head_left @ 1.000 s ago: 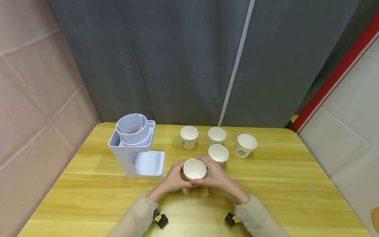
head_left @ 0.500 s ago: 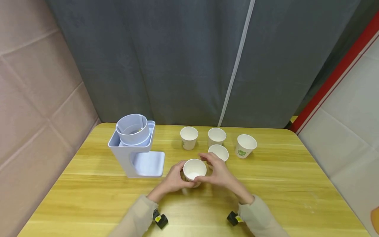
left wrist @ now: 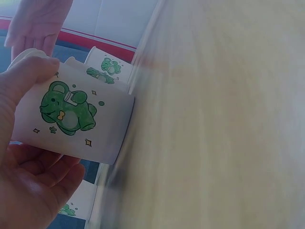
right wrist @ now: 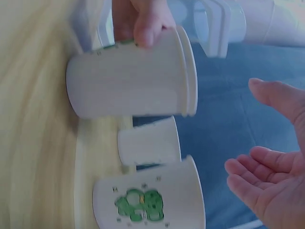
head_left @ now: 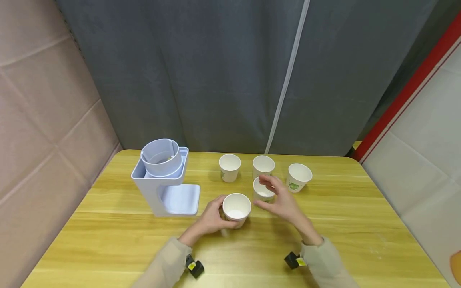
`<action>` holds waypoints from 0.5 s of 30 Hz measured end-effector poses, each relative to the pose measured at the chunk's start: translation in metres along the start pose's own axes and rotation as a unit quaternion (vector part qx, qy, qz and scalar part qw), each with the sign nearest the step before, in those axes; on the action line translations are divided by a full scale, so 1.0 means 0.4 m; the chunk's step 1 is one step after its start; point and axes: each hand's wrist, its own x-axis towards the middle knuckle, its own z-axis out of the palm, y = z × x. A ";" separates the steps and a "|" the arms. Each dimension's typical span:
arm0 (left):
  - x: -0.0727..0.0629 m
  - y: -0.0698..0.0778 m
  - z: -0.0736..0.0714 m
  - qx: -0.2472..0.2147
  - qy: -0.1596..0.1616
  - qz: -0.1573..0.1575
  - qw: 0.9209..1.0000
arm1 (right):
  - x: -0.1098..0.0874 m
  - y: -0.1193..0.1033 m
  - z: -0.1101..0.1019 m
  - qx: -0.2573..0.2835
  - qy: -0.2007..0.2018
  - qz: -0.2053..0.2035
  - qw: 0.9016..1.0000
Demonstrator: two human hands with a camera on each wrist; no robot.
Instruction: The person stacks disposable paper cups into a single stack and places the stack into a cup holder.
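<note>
My left hand (head_left: 211, 218) grips a white paper cup (head_left: 237, 208), upright near the middle of the table. In the left wrist view a green bear print shows on that cup (left wrist: 76, 109), with the thumb on one side and the fingers on the other. Two rims show close together on the held cup (right wrist: 128, 78) in the right wrist view, like one cup nested in another. My right hand (head_left: 282, 202) hovers with fingers apart, holding nothing, beside another paper cup (head_left: 261, 194). The hand hides part of that cup in the head view.
Behind stand more paper cups: one at back left (head_left: 229, 170), one at back middle (head_left: 262, 162), one at right (head_left: 298, 178). A pale blue appliance-like stand (head_left: 151, 192) with a round container on top (head_left: 161, 160) and a flat base tray (head_left: 181, 200) stands left.
My right hand has let go of the held cup and moved right and slightly away, over to the neighbouring cup. The left hand keeps its grip in the same place.
</note>
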 end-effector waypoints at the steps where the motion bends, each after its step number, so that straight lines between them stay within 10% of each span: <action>1: 0.000 0.000 0.000 0.001 0.000 0.000 1.000 | -0.001 0.001 -0.007 0.002 0.010 0.002 1.000; 15: 0.000 0.001 0.001 0.004 0.002 -0.001 1.000 | -0.012 0.034 -0.067 -0.024 0.067 0.066 0.995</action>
